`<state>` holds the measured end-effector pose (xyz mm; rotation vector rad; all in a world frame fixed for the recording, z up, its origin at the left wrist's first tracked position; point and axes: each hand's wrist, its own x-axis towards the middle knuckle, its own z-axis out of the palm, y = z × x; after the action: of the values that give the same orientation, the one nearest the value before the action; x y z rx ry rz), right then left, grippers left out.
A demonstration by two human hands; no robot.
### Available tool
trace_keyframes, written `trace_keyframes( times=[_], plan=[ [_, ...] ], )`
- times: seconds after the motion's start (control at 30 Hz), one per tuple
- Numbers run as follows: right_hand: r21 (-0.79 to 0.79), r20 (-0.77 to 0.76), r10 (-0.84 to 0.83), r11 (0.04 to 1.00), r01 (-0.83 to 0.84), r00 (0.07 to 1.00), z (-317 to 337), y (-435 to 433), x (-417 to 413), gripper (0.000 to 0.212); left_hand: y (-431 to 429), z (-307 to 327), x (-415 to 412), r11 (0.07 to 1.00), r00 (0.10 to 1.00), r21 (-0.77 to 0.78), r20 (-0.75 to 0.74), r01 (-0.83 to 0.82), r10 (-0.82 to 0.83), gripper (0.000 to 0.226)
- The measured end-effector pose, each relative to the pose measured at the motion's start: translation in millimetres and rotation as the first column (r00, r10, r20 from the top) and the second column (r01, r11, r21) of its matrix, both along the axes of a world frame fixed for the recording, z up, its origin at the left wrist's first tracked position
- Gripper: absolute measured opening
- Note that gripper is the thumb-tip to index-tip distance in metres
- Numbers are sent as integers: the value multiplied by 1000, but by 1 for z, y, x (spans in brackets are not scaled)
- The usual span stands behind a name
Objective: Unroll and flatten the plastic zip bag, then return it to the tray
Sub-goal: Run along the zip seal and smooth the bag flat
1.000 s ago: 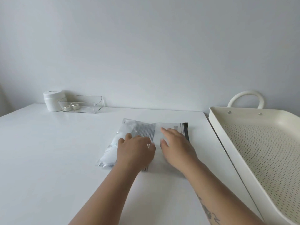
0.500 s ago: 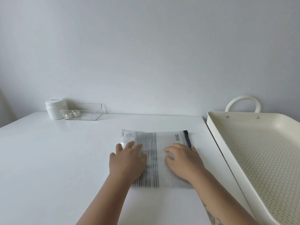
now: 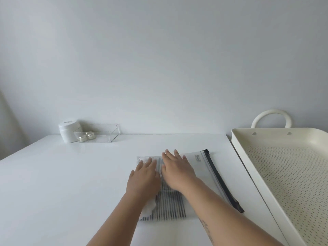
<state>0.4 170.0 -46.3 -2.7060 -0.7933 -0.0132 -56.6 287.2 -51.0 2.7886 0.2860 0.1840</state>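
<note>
The frosted plastic zip bag lies spread out on the white table, with black stripes across its middle and a dark zip strip along its right edge. My left hand presses flat on the bag's left part, fingers apart. My right hand lies flat beside it on the striped middle, fingers spread. The bag's left edge still bulges a little under my left wrist. The cream perforated tray stands to the right of the bag, nothing in it.
A white jar and a clear plastic box with two small round items stand at the back left against the wall. The tray's loop handle rises at its far end. The table's right edge runs beside the tray.
The bag went from half rolled to spread flat. My right hand slid left from the zip side to the middle, beside my left hand, uncovering the zip end.
</note>
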Motion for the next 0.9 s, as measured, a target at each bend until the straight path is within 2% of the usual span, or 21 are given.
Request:
trace_keyframes(
  times=[0.17,0.5,0.9],
  plan=[
    [-66,-23,-1,998,-1,1000,-14,1,5,54,-1,-7,1,997,1000,72,1,-5,5,53],
    [1,41,-39,999,39,998,-31,-1,5,57,-1,-13,-2,997,1000,83,-1,4,-4,53],
    [-66,84,-75,995,81,994,-30,-10,8,62,-7,-9,-3,979,999,203,-39,25,-17,53]
  ],
)
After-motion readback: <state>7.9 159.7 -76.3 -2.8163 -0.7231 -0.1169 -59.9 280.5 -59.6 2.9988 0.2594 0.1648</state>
